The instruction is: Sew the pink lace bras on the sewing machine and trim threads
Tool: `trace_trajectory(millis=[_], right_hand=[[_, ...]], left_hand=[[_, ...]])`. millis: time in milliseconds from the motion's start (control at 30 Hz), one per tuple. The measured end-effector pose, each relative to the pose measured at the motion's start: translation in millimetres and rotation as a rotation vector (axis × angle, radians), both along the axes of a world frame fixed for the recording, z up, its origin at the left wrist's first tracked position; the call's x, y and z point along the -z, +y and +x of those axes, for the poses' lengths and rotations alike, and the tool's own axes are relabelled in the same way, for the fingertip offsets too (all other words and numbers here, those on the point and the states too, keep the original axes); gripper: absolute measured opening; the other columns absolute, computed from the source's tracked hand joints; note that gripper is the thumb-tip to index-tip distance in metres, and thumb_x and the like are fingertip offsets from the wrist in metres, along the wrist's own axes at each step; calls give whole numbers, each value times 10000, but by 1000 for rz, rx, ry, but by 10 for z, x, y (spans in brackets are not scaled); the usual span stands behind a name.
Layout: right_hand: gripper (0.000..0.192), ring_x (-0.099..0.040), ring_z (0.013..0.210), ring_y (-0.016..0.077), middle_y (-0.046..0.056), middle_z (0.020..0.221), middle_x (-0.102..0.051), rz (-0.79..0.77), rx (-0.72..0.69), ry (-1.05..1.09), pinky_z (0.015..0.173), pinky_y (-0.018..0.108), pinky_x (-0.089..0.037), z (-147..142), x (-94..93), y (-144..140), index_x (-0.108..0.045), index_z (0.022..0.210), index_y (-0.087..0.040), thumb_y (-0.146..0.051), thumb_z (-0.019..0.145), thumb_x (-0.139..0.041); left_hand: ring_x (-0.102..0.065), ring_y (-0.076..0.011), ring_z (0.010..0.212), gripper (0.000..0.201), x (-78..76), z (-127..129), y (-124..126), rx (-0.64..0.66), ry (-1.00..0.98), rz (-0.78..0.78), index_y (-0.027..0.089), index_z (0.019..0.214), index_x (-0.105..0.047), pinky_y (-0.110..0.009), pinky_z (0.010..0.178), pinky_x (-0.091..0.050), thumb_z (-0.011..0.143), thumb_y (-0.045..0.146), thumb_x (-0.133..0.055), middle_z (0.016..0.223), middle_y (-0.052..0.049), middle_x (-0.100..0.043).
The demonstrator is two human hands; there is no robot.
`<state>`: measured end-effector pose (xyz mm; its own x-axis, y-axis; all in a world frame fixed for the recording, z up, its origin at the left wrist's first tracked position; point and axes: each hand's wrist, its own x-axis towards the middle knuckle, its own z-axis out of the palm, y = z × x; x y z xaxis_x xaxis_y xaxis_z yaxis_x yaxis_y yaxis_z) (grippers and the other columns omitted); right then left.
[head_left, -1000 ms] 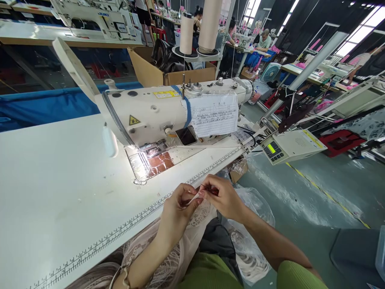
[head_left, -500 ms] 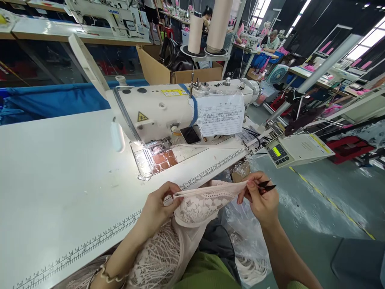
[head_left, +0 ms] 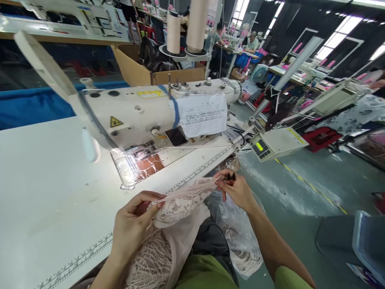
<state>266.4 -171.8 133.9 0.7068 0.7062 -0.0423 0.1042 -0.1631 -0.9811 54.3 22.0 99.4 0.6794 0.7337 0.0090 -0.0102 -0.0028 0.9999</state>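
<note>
1. Pale pink lace, that's what we're working: the lace piece (head_left: 183, 200) stretches across the lower middle of the frame, just off the near edge of the white table (head_left: 45, 188).
2. Our left hand (head_left: 132, 222) pinches the lower-left end of the banded edge, thumb and fingers closed on it.
3. Our right hand (head_left: 237, 188) is closed on the upper-right end, and small dark snips (head_left: 231, 176) poke out above those fingers. We can't tell whether the blades are parted.
4. Between the two grips the edge runs as a taut line, rising from lower left to upper right, while the rest of the lace sags below it into our lap.
5. We judge this stuff to be very light, soft and floppy, with no stiffness of its own; the open pattern looks likely to snag or tear if tugged hard.
6. Best hold, as we read it, is on the firmer banded edge rather than the open lace, and that's where both hands sit now.
7. Behind, in the upper middle, the sewing machine (head_left: 144, 112) stands with a paper sheet (head_left: 202, 115) taped to its arm.
8. A ruler strip (head_left: 198, 172) runs along the table edge, just beyond the lace.
9. A clear plastic bag (head_left: 237, 237) hangs under our right wrist.
</note>
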Motion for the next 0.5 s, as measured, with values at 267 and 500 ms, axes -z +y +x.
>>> trace_trajectory(millis=[267,500], right_hand=[[402,-518,355,126,-28,545,-632,60,25,108,363,266,-413,4,39,11,-600,766,-202,-561,753,-779],[384,-501,347,113,-17,561,-642,137,75,131,363,263,-390,23,75,24,-624,748,-188,-518,721,-820]], left_hand=[[-672,-198,816,322,100,21,63,-2,38,-79,203,788,-647,-263,695,-569,760,486,-800,902,-60,-708],[-636,-221,974,159,138,41,110,-83,-45,10,219,730,-695,-288,833,-530,721,315,-821,939,-42,-682]])
